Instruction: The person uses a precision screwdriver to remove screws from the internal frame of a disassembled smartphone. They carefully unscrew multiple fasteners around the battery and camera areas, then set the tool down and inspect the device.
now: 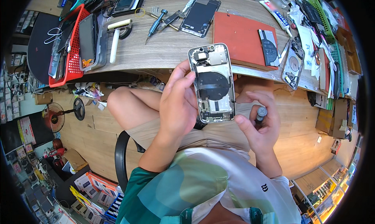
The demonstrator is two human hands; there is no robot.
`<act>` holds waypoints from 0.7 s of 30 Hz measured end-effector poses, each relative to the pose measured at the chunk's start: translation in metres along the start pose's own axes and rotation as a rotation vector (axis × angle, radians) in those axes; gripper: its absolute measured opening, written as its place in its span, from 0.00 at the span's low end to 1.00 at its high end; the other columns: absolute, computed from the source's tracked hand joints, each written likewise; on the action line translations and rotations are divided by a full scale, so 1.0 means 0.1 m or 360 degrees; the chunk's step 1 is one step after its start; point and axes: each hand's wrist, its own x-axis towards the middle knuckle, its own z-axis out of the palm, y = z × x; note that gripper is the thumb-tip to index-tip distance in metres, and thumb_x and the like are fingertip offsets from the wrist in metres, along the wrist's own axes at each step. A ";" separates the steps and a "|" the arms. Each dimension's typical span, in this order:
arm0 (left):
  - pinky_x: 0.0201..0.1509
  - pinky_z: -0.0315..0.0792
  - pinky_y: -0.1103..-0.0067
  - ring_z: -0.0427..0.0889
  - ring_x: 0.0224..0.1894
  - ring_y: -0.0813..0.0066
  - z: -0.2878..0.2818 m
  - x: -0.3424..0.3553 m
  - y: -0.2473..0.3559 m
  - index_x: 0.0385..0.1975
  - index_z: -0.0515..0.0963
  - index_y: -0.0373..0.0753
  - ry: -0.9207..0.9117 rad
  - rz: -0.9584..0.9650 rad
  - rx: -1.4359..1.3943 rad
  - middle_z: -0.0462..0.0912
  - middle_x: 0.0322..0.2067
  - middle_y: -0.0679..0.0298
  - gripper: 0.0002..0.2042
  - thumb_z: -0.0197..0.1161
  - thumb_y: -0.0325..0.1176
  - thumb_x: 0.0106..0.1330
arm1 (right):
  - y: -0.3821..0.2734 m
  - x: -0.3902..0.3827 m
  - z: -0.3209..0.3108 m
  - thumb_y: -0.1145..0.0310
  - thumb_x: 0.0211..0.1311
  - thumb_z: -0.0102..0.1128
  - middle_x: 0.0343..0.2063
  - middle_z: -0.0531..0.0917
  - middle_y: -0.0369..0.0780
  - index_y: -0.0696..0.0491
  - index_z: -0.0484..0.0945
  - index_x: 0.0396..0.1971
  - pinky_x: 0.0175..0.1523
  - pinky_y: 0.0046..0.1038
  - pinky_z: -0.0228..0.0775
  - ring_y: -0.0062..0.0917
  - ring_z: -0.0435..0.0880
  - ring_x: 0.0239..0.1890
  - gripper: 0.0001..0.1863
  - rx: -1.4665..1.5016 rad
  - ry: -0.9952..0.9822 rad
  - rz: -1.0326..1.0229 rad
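My left hand [177, 107] grips an opened phone housing [211, 82] upright over my lap, thumb on its left edge, showing a round black pad and silver inner plates. My right hand [259, 134], just right of the housing's lower corner, has fingers curled around a grey cylindrical tool [261, 114], seen mostly end-on, with its thumb near the housing. Beyond them, on the desk, lie a red-orange mat [238, 36] with a black battery [268, 47], a detached black screen [199, 15], a blue-handled screwdriver [155, 27] and a cream roller tool [115, 42].
The desk edge [148, 70] crosses behind my hands. At left stand a red basket [76, 48] of phones and, on the floor, a fan [54, 118]. At right are another phone housing [292, 64], a white tube [275, 15] and papers. A chair arm [121, 155] sits left of me.
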 end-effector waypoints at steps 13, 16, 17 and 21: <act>0.64 0.81 0.60 0.83 0.61 0.52 -0.07 -0.15 -0.09 0.76 0.51 0.29 -0.0156 -0.0084 -0.0171 0.77 0.62 0.39 0.31 0.43 0.25 0.72 | -0.19 0.16 -0.01 0.81 0.52 0.77 0.34 0.80 0.41 0.59 0.87 0.44 0.36 0.24 0.70 0.25 0.79 0.32 0.17 -0.0297 0.0057 -0.0375; 0.63 0.82 0.61 0.83 0.62 0.51 -0.08 -0.17 -0.08 0.77 0.49 0.29 -0.0165 -0.0097 -0.0148 0.77 0.63 0.39 0.33 0.43 0.23 0.70 | -0.18 0.20 0.04 0.81 0.51 0.76 0.33 0.80 0.41 0.58 0.88 0.43 0.34 0.24 0.70 0.24 0.79 0.30 0.17 -0.0335 0.0024 -0.0456; 0.63 0.82 0.62 0.83 0.62 0.51 -0.08 -0.17 -0.08 0.77 0.48 0.29 -0.0163 -0.0106 -0.0130 0.77 0.63 0.39 0.33 0.43 0.22 0.70 | -0.18 0.21 0.05 0.81 0.51 0.76 0.33 0.80 0.41 0.57 0.88 0.43 0.34 0.24 0.70 0.24 0.80 0.29 0.17 -0.0336 0.0018 -0.0483; 0.62 0.82 0.65 0.84 0.61 0.55 -0.07 -0.19 -0.07 0.78 0.48 0.29 -0.0136 -0.0104 0.0018 0.79 0.61 0.41 0.35 0.46 0.18 0.67 | -0.19 0.24 0.06 0.81 0.51 0.76 0.33 0.80 0.41 0.56 0.88 0.43 0.34 0.24 0.71 0.24 0.80 0.28 0.17 -0.0400 0.0028 -0.0503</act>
